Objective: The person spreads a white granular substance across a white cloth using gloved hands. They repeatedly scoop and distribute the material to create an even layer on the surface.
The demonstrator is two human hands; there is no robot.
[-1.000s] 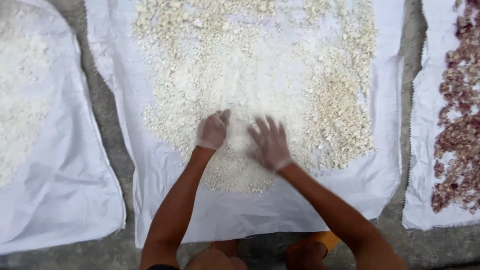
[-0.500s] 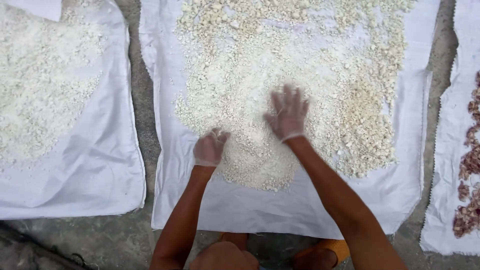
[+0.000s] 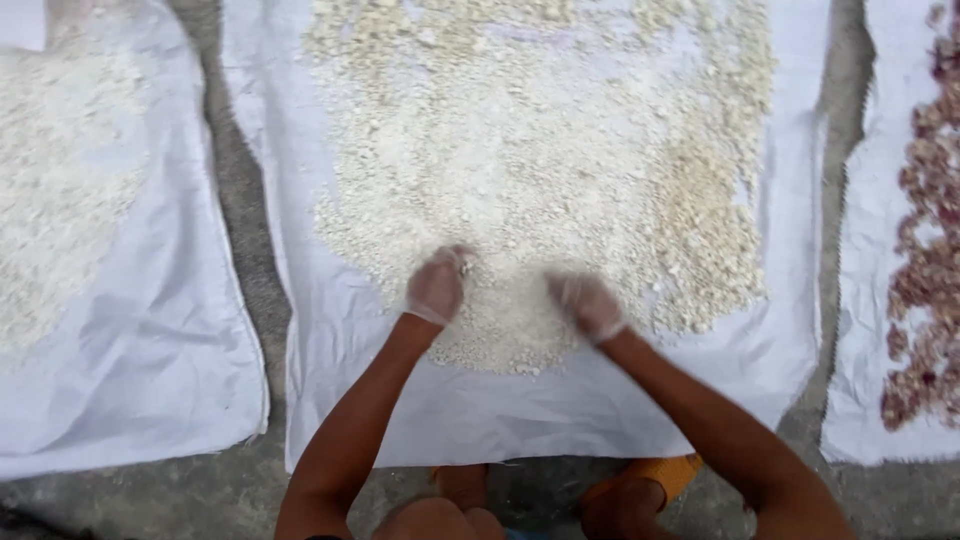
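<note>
A layer of pale crumbly granules [image 3: 540, 170] is spread over a white sheet [image 3: 520, 420] on the ground. My left hand [image 3: 438, 285], in a thin clear glove dusted white, rests curled on the near edge of the granules. My right hand [image 3: 588, 305], gloved the same way, lies palm down on the granules a little to the right. Both hands are close together at the near middle of the pile. Neither hand lifts anything clear of the sheet.
Another white sheet [image 3: 150, 380] with similar pale granules [image 3: 60, 180] lies to the left. At the right, a third white sheet [image 3: 870, 400] carries reddish-brown pieces [image 3: 930, 260]. Strips of grey concrete ground [image 3: 240, 220] separate the sheets. My knees show at the bottom edge.
My right hand has drawn back from farther up the pile toward me, and its spread fingers have come together. The left hand stays at the near edge. The view has shifted slightly.
</note>
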